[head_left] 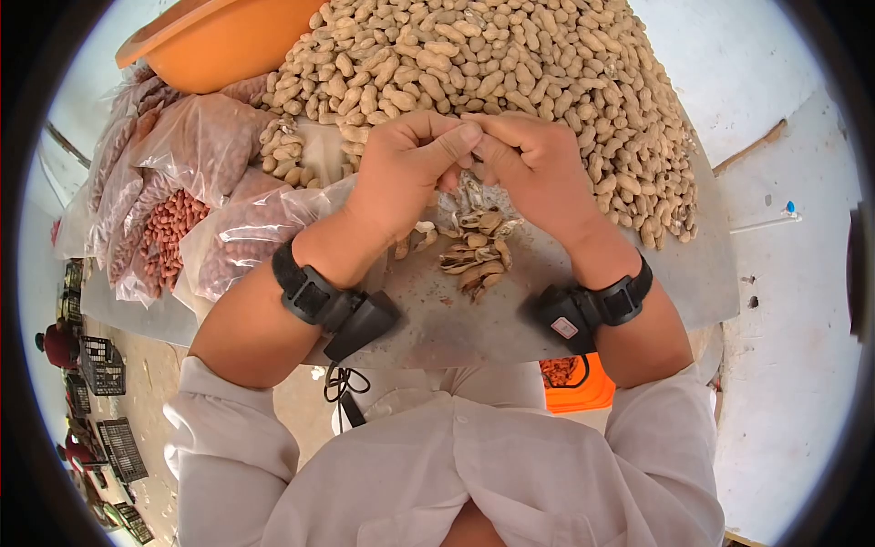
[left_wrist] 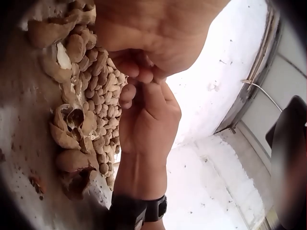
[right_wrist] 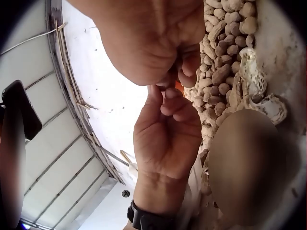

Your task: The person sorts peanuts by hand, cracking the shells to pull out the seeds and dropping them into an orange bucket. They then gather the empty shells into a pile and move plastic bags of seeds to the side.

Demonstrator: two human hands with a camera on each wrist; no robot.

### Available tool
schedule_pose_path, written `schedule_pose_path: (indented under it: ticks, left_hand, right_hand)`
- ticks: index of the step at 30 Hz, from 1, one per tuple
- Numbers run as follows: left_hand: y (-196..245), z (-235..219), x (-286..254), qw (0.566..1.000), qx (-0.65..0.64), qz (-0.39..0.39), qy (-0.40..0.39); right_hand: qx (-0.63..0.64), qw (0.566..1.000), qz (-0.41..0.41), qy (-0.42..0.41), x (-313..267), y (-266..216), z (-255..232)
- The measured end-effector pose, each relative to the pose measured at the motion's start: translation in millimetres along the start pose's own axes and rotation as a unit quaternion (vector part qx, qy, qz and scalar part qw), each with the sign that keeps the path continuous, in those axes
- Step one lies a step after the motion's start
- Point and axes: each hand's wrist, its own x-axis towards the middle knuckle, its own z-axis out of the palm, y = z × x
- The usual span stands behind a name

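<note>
Above the near edge of the peanut heap [head_left: 510, 55], the left hand [head_left: 401, 173] and right hand [head_left: 542, 173] meet at their fingertips, thumbs and forefingers curled in. They pinch what looks like a peanut, almost wholly hidden by the fingers. Both wrist views show the tips pressed close: the right hand [left_wrist: 148, 124] in the left wrist view, the left hand [right_wrist: 165, 134] in the right wrist view. Below the hands lies a small pile of broken shells [head_left: 478, 255], with cracked shells [left_wrist: 72, 124] also near the left hand's camera.
Clear bags of peanuts [head_left: 196, 137] stand at the left, one showing red kernels [head_left: 173, 228]. Behind them sits an orange basin [head_left: 219, 46]. The metal tabletop [head_left: 437, 328] ends near the person's body; an orange container [head_left: 583, 394] is below it. Black crates [head_left: 105, 365] stand on the floor.
</note>
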Motion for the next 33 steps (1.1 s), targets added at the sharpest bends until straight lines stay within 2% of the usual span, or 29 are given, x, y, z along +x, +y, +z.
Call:
schedule_pose_path:
  ticks: [5,11,14,20,23,26,29,32,33]
  left_hand:
    - [-9,-3,3,0.999,-0.045,0.014,-0.017]
    - [-9,2,1,1.000,-0.002,0.028,0.000]
    - [-6,4,1,0.999,0.000,0.034,-0.001]
    - [-13,3,5,0.997,-0.073,0.020,-0.001]
    - [-13,1,6,0.987,-0.158,-0.017,-0.010]
    - [-11,-3,10,0.977,-0.203,-0.042,-0.044]
    - [-7,-3,9,0.966,-0.242,-0.087,-0.023]
    - [-10,-5,8,0.945,-0.291,-0.150,0.023]
    - [-10,-5,9,0.942,-0.299,-0.152,0.019]
  right_hand:
    - [0.099,0.990,0.099,-0.021,0,-3,-4]
    - [0.209,0.963,0.169,-0.009,1,-2,-2]
    - [0.349,0.916,0.196,0.012,-1,8,5]
    - [0.452,0.864,0.217,0.046,1,13,10]
    - [0.439,0.873,0.205,0.054,1,10,8]
    - [0.336,0.930,0.144,0.041,2,11,6]
    - [0.216,0.975,0.057,0.021,1,7,6]
    - [0.091,0.995,-0.011,0.035,1,14,6]
    - [0.079,0.996,-0.004,0.039,1,14,6]
